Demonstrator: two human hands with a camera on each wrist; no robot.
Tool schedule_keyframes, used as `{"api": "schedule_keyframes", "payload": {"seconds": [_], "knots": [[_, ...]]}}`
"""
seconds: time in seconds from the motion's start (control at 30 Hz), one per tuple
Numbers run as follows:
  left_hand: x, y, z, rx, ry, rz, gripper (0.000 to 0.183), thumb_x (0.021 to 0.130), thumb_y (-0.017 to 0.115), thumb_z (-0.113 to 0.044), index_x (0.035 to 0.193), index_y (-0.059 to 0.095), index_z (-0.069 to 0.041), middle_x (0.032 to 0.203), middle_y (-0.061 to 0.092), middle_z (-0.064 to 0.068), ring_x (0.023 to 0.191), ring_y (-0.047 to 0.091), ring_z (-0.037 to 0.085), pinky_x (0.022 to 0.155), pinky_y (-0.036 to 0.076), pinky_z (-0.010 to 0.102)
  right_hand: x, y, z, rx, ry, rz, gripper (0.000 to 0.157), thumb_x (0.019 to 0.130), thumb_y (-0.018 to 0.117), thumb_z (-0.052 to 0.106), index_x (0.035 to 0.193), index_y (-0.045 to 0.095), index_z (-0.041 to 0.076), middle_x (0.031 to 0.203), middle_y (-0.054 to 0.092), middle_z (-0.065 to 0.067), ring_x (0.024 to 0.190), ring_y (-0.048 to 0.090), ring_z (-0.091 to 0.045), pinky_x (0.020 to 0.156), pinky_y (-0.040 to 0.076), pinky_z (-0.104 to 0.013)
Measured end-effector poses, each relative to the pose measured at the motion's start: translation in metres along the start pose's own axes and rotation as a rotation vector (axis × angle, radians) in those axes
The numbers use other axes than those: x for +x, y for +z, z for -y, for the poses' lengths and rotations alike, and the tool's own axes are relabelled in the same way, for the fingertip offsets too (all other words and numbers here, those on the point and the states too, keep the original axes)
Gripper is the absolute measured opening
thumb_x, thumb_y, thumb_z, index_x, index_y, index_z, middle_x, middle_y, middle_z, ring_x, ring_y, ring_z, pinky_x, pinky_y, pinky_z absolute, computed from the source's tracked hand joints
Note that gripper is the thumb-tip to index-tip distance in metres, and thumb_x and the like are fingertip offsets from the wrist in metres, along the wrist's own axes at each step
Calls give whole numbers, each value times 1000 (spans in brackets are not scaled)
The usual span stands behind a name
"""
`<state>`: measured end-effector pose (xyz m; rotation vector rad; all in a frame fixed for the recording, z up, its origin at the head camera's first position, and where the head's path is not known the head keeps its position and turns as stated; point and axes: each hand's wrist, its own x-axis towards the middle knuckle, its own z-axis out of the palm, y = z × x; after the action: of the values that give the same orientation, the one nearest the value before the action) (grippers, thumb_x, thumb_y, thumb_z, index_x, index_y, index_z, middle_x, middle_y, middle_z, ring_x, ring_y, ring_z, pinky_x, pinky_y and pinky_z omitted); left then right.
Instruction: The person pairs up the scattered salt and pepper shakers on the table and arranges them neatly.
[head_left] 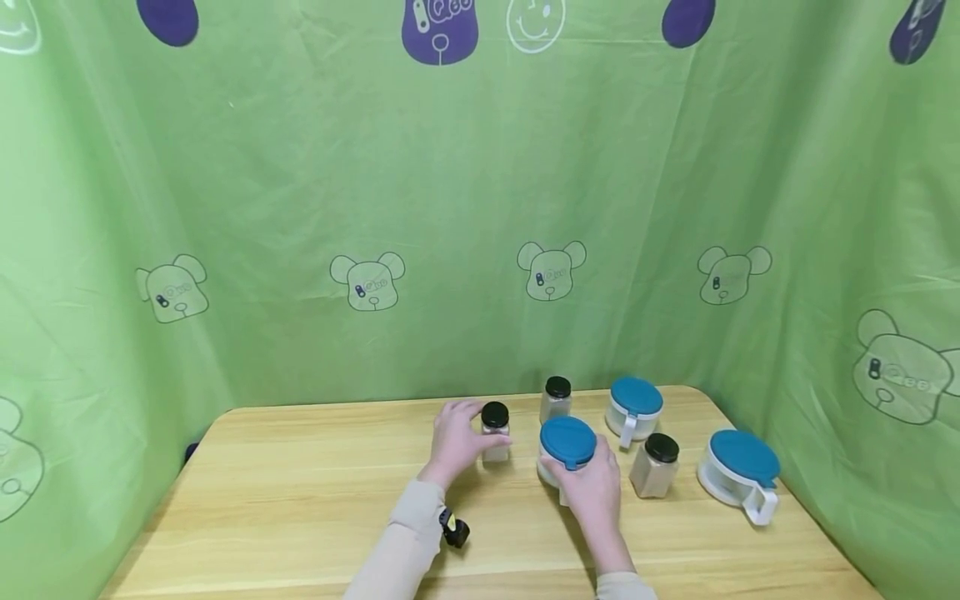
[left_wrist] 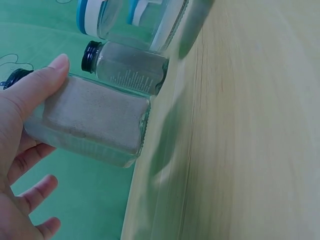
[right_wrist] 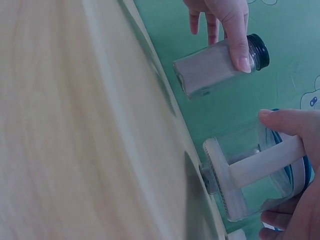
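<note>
My left hand (head_left: pixel 454 443) pinches a square glass jar (left_wrist: pixel 95 112) with a black lid, filled with pale powder, between thumb and fingers. Its other fingers are spread off the glass. To the right, my right hand (head_left: pixel 595 492) grips a round clear canister (head_left: pixel 567 440) around its blue lid. The white handle (right_wrist: pixel 267 162) of this canister points toward me. Both held containers are upright; whether their bases touch the wooden table (head_left: pixel 315 500) I cannot tell. Just behind the canister stands another black-lidded jar (head_left: pixel 557 402).
Right of my right hand stands a third black-lidded jar (head_left: pixel 655 467). Two more blue-lidded canisters are there, one at the back (head_left: pixel 634 408) and one near the right edge (head_left: pixel 738 471). A green curtain (head_left: pixel 450 333) surrounds the table's back and sides.
</note>
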<state>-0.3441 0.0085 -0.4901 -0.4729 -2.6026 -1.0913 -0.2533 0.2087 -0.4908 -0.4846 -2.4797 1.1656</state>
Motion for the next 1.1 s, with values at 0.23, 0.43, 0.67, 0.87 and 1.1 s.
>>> {"api": "schedule_keyframes", "payload": {"seconds": [0.23,0.43,0.67,0.87,1.1], "knots": [[-6,-8,2,6,-10,-16,83,65,83,-55,128,62,-6,134,62,11,132,46,33,113,29,59,-2,-1,6,13,-8,22,103,74,81,42,147,27,-7,145,37,-33,134,37,-50,109,33,-65],[-11,-18,1,2,-8,-23,81,64,83,-55,127,63,-7,133,63,10,131,47,36,113,29,58,-5,1,9,22,-30,21,103,74,83,41,146,27,-8,144,38,-34,133,38,-49,108,34,-64],[-16,-28,4,32,8,-54,81,63,83,-56,125,64,-8,131,64,9,130,48,33,112,31,57,-9,7,15,22,-78,8,99,72,84,42,142,34,-7,137,47,-32,127,45,-48,104,39,-64],[-23,-37,7,32,26,-74,80,63,85,-53,124,65,-5,128,65,11,128,50,35,111,32,57,-13,11,19,18,-112,8,95,71,84,41,140,38,-5,134,50,-31,124,49,-47,101,41,-64],[-31,-46,14,68,56,-108,79,62,85,-53,121,66,-4,125,67,12,124,52,35,107,36,56,-18,17,25,18,-136,12,95,70,85,41,141,39,-3,134,51,-29,124,49,-46,101,42,-64]]}}
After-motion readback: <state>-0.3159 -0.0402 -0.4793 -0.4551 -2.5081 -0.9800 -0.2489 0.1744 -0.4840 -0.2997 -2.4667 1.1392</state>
